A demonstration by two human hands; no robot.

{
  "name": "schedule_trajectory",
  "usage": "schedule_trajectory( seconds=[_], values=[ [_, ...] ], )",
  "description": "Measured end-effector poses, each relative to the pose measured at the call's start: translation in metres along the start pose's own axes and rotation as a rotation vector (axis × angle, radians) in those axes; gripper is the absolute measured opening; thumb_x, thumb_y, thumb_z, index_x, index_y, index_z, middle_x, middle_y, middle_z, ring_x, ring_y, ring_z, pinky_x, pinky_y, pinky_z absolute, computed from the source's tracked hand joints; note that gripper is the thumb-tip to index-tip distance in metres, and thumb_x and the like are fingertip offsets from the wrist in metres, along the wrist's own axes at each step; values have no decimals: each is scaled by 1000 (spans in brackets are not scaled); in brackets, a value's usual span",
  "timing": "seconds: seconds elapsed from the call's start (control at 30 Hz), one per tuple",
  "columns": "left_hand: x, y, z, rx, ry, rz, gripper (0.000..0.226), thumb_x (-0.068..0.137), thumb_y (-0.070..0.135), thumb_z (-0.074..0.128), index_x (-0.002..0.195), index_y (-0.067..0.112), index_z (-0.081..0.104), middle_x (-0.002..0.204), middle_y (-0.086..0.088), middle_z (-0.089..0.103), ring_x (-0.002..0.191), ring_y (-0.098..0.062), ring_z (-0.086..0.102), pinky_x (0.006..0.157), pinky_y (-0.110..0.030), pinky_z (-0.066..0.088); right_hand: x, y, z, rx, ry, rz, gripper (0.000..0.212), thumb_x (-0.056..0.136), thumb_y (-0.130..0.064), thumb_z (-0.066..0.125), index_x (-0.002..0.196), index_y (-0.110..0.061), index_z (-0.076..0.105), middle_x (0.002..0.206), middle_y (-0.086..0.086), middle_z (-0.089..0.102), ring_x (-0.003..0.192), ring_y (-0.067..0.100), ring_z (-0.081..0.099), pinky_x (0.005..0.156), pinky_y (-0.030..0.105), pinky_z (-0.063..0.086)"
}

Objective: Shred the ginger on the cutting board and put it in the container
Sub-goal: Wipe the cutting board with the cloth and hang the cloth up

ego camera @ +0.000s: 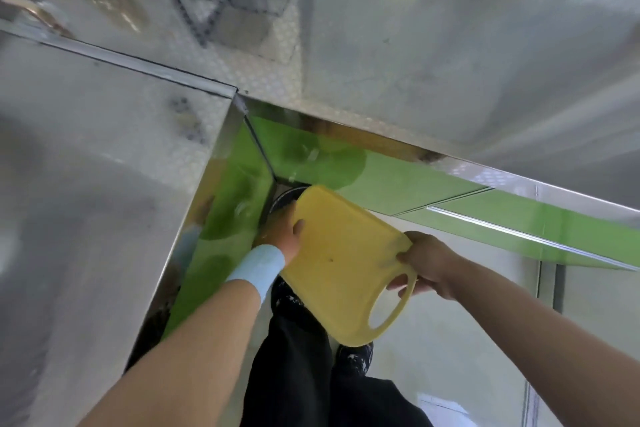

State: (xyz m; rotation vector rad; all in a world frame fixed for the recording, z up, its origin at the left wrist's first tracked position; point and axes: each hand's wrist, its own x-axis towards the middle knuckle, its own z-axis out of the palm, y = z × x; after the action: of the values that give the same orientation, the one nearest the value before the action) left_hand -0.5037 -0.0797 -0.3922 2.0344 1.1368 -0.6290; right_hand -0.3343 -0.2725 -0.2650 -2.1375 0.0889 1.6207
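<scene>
Your left hand (282,237) and right hand (426,262) are gripping the board (341,253), probably tipping scraps into the dark tub (285,198) beyond your left hand.

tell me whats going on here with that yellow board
A person holds the yellow cutting board below the edge of the steel counter. The left grip pinches its far left edge, thumb on top; the right grip holds the edge beside the handle loop. The board tilts with its far end over a dark round vessel in the corner by the green panels. No ginger shows on the board, and the vessel's contents are hidden.
</scene>
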Motion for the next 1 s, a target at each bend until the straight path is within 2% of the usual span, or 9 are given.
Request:
schedule_trajectory(
  seconds=[0.1, 0.17, 0.27, 0.37, 0.5, 0.63, 0.77, 0.87, 1.0],
  values=[
    [-43, 35, -24, -75, 273, 270, 52, 102, 28, 39, 152, 23, 25, 156, -2, 28, 142, -22, 27, 116, -38, 26, -33, -10, 0, -152, 28, -66, 37, 94, 2, 35, 111, -19, 61, 90, 15, 74, 68, 32, 75, 54, 34, 57],
    [-71, 52, -40, -83, 364, 380, 50, 99, 27, 42, 149, 24, 33, 154, 1, 31, 142, -19, 25, 116, -40, 27, -59, -16, -5, -247, 55, -159, 40, 88, 3, 36, 104, -22, 63, 83, 11, 73, 60, 27, 70, 49, 28, 50],
    [-106, 73, -68, -17, 371, 497, 52, 95, 38, 40, 146, 28, 38, 153, 5, 33, 142, -17, 24, 116, -43, 24, -103, -29, -24, -309, 90, -296, 40, 87, 2, 39, 102, -25, 65, 75, 1, 65, 58, 18, 57, 46, 20, 40],
    [-136, 94, -99, 48, 355, 581, 51, 94, 42, 39, 144, 28, 41, 148, 6, 40, 139, -18, 30, 116, -40, 22, -141, -48, -50, -238, 133, -409, 40, 87, 6, 41, 104, -20, 67, 70, -5, 57, 56, 12, 48, 43, 18, 35],
    [-158, 130, -148, 69, 377, 626, 47, 90, 42, 43, 134, 28, 52, 128, 6, 52, 121, -18, 44, 103, -32, 32, -173, -77, -84, -40, 210, -478, 44, 87, 10, 43, 106, -20, 69, 71, 1, 53, 51, 15, 45, 42, 21, 33],
    [-161, 165, -202, 133, 430, 675, 38, 88, 33, 53, 126, 28, 57, 113, 6, 48, 109, -15, 43, 98, -33, 38, -186, -114, -106, 23, 279, -530, 41, 87, 12, 43, 93, -20, 67, 69, 5, 52, 40, 9, 47, 40, 19, 36],
    [-153, 187, -243, 235, 397, 656, 51, 90, 32, 54, 140, 29, 43, 132, 2, 41, 123, -20, 37, 105, -35, 33, -181, -147, -123, 128, 336, -554, 39, 90, 9, 49, 98, -25, 67, 80, 7, 57, 62, 23, 54, 45, 26, 45],
    [-140, 196, -259, 316, 268, 600, 55, 94, 37, 50, 146, 32, 32, 150, 6, 25, 137, -18, 24, 113, -34, 26, -169, -166, -136, 183, 348, -551, 37, 91, 6, 50, 107, -23, 67, 89, 9, 60, 68, 23, 56, 48, 28, 49],
    [-110, 208, -269, 364, 149, 510, 62, 94, 42, 48, 150, 37, 20, 159, 12, 7, 145, -17, 12, 116, -38, 23, -141, -185, -147, 180, 324, -534, 36, 94, 0, 50, 112, -27, 65, 99, 10, 61, 77, 25, 58, 54, 32, 52]
  ],
)
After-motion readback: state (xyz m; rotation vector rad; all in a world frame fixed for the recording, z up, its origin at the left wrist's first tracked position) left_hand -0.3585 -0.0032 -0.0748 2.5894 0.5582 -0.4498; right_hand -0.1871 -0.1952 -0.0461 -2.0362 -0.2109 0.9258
